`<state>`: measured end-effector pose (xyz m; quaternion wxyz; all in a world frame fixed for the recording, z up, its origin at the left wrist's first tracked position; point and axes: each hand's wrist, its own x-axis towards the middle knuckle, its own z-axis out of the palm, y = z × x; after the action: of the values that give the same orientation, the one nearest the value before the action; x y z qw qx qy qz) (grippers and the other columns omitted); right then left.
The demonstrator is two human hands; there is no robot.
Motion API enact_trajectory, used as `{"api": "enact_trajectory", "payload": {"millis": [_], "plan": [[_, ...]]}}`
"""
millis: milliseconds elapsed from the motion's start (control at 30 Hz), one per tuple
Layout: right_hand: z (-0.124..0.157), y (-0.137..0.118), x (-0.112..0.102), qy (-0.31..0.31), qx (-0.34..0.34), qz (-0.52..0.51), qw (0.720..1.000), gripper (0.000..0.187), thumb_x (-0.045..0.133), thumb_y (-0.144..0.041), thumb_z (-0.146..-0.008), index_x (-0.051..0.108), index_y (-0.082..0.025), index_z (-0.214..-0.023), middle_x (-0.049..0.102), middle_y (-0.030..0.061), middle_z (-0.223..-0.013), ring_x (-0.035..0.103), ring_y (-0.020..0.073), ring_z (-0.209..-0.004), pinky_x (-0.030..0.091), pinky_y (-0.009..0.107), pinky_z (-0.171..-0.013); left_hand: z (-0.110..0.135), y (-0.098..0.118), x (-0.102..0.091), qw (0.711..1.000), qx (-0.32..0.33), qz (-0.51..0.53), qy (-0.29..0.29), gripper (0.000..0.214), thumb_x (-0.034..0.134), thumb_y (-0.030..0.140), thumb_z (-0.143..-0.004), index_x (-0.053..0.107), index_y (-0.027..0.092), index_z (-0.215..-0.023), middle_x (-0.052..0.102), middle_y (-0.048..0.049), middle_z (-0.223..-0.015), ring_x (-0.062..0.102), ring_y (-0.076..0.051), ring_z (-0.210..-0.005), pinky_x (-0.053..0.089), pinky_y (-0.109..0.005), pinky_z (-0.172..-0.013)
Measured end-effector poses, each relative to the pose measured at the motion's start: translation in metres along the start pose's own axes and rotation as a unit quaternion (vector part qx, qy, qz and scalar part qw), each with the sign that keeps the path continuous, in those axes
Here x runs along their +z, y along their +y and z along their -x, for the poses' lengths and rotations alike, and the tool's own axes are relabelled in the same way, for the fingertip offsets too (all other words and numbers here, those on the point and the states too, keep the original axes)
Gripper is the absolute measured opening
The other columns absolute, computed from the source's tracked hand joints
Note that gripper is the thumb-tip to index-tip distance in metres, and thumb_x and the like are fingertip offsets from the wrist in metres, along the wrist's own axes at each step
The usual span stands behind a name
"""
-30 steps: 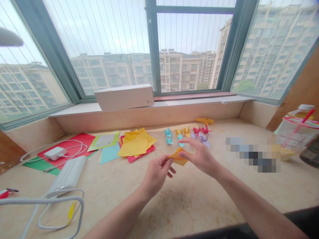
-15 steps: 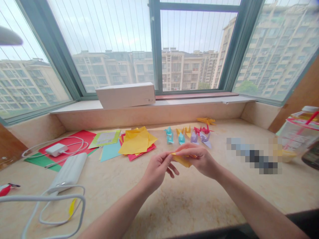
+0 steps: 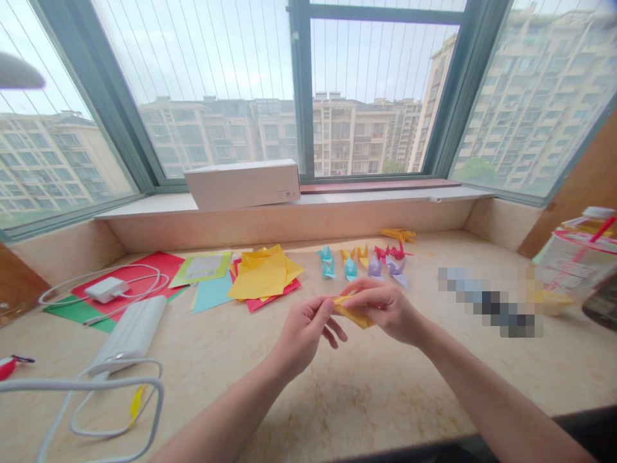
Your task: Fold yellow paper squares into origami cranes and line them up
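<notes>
Between my hands, above the stone counter, is a folded piece of yellow paper [image 3: 357, 315]. My left hand [image 3: 311, 328] pinches its left end between thumb and forefinger, the other fingers loosely curled below. My right hand [image 3: 385, 305] grips the right part from above, its fingers lying over the paper and hiding some of its folds. Just beyond stand several small folded paper cranes: blue ones [image 3: 328, 262], purple ones [image 3: 396, 271], red ones [image 3: 396, 249] and yellow ones [image 3: 362, 253]. Farther back lies a flatter orange-yellow folded paper [image 3: 398, 235].
Left of my hands lie yellow sheets [image 3: 263, 273] over red ones, a light blue sheet [image 3: 214, 296], a white power bank [image 3: 137, 334] with cables and a charger [image 3: 107, 290]. A white box [image 3: 243, 184] sits on the sill. At right stands a plastic cup [image 3: 573, 263] with a straw.
My right fingers have shifted slightly along the yellow paper, and its lower edge has tilted a little. My left hand keeps its pinch. The cranes and sheets stay where they were.
</notes>
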<state>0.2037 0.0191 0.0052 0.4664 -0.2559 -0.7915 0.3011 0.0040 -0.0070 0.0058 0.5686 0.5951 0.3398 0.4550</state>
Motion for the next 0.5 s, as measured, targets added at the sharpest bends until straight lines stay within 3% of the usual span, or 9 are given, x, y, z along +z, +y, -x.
{"api": "enact_trajectory", "payload": {"millis": [233,500], "plan": [[-0.001,-0.013,-0.006,-0.067,-0.028,0.029,0.997,0.027,0.059,-0.017,-0.089,0.073,-0.023,-0.111,0.064,0.0097,-0.113,0.063,0.0217,-0.104,0.053,0.036,-0.089,0.002,-0.005,0.003,0.998,0.026,-0.040,0.036,0.031,0.053,0.041,-0.093,0.057,0.014,-0.109,0.067,-0.0029,-0.075,0.067,-0.015,-0.054,0.050,-0.021,-0.044],[0.000,-0.004,0.004,-0.016,-0.044,0.034,0.998,0.017,0.061,-0.020,-0.091,0.076,-0.022,-0.099,0.063,0.0092,-0.107,0.065,0.0159,-0.086,0.055,0.027,-0.070,-0.002,-0.009,-0.001,0.991,0.054,-0.091,0.077,0.028,0.054,0.040,-0.092,0.061,0.013,-0.098,0.065,-0.0022,-0.072,0.068,-0.015,-0.056,0.051,-0.022,-0.045]]}}
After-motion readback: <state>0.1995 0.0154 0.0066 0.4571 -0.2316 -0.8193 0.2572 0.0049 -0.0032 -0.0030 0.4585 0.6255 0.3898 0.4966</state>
